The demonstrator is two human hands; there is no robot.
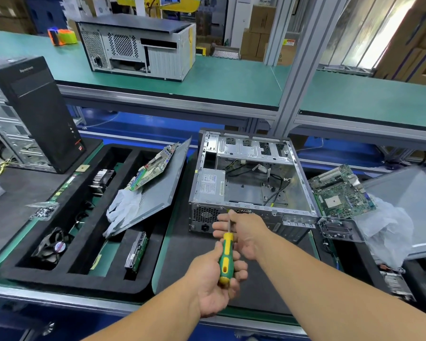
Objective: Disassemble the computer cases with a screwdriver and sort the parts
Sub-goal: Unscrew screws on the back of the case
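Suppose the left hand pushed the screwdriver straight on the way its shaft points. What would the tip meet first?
Probably the rear panel of the open computer case, near its top edge. The left hand aims the screwdriver there; the right hand hides the tip, so contact is unclear.

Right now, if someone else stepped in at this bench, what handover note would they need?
Left hand grips the screwdriver handle; right hand steadies its shaft at the rear edge of the open case.
Done: side panel off, board out. One board lies right of the case, another on the panel over the black tray. Fan and drive are sorted in the tray.
Left: power supply and cables still inside; black tower and the case on the shelf are not yet stripped.
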